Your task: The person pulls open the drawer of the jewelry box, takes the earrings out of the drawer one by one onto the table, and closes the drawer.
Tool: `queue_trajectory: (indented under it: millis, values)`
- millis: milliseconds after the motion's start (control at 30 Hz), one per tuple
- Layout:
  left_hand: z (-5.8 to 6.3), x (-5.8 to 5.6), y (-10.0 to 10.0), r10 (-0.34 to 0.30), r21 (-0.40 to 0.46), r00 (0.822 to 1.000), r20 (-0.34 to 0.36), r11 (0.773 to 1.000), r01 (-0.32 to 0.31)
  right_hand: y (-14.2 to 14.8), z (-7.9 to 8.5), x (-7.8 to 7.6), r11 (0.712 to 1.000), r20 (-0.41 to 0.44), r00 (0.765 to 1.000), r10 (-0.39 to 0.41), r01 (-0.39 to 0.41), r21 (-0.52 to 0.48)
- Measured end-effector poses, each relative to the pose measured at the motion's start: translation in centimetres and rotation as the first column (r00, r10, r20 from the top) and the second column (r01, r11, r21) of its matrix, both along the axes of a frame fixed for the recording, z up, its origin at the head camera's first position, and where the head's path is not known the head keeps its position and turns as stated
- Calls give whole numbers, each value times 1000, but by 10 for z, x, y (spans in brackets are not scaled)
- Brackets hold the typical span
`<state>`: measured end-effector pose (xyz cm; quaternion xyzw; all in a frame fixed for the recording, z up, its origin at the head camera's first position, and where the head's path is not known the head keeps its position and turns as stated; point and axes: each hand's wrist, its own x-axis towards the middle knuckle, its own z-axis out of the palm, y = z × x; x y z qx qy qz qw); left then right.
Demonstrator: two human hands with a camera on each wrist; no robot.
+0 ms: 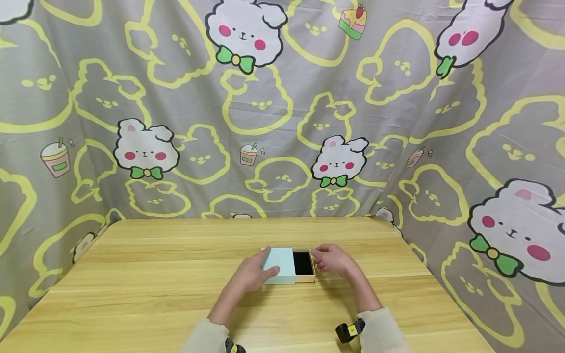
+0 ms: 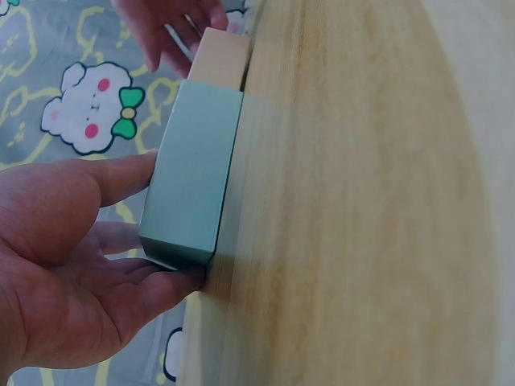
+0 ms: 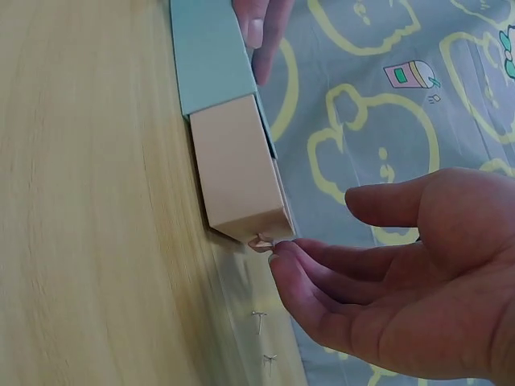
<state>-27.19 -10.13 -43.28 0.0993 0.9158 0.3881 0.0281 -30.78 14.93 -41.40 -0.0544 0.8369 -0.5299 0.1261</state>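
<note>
A pale blue box sleeve (image 1: 280, 265) lies on the table, with a peach inner drawer (image 1: 305, 279) partly slid out of its right end. Black lining (image 1: 302, 264) shows inside the drawer. My left hand (image 1: 253, 272) grips the sleeve's left end, thumb on the near top and fingers round the far side and end. At the drawer's end, my right hand (image 1: 333, 259) has its fingertips right at a small ribbon pull tab (image 3: 260, 242); its thumb stands apart from the fingers. Two small silver studs (image 3: 258, 319) appear beside the drawer in the right wrist view.
The wooden table (image 1: 154, 294) has bare surface on both sides of the box. Curtains (image 1: 282, 147) printed with rabbits rise behind its back edge and along both sides. A black wrist camera (image 1: 348, 332) sits at the right sleeve cuff.
</note>
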Motion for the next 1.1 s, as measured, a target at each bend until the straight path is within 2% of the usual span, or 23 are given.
queue_trajectory:
  millis: [300,600,1100]
  values:
    - [0,0,0,2,5,1000,3,1000,-2,-4,2,5,1000,-10,1000,-8,8,-10]
    - [0,0,-1,-5,3,1000,-7,1000,5,-7,2,3,999,14,1000,-1,2,-47]
    - [-2,-1,-1,-2,6,1000,-5,1000,2,-13,-1,5,999,-9,1000,-7,6,-40]
